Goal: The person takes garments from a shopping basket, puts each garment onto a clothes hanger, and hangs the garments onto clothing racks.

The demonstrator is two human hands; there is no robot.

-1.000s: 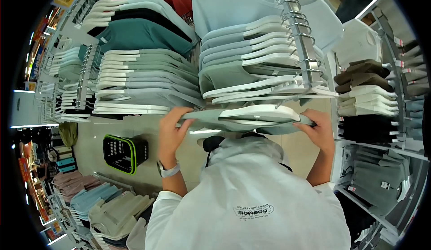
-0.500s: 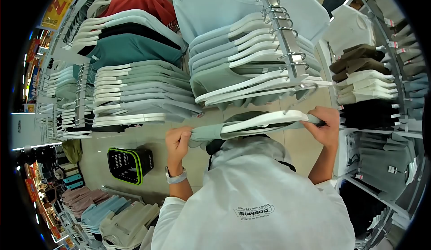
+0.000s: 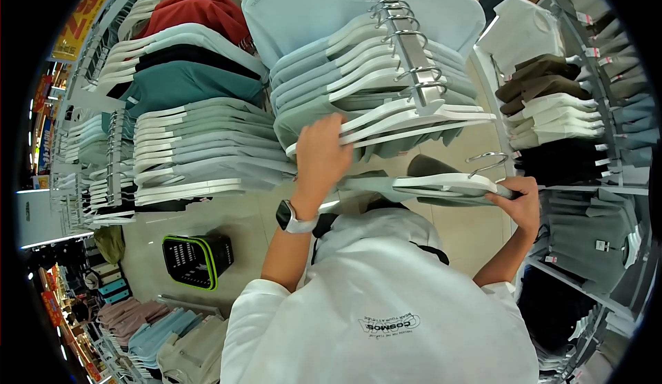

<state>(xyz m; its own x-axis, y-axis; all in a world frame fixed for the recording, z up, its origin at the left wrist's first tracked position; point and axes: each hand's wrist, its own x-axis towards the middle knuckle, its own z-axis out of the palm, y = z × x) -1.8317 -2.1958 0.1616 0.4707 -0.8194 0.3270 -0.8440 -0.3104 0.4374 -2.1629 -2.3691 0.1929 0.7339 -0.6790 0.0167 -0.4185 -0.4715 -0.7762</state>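
Note:
My right hand is closed around the right end of a grey-green shirt on a white hanger, its metal hook pointing up. The shirt hangs in front of my chest, and its left end is free of my left hand. My left hand, with a watch on the wrist, is at the front of the rail. Its fingers curl over the left arm of bare white hangers; the fingertips are partly hidden. Behind these, pale blue and green shirts hang on the same rail.
Another rail at left carries green and grey shirts, a teal shirt and a red one. A black basket with a green rim stands on the floor. Shelves with folded and hanging clothes line the right side.
My left hand has let go of the shirt's left end and moved up and right to the bare hangers. My right hand still holds the shirt, slightly lower and further right.

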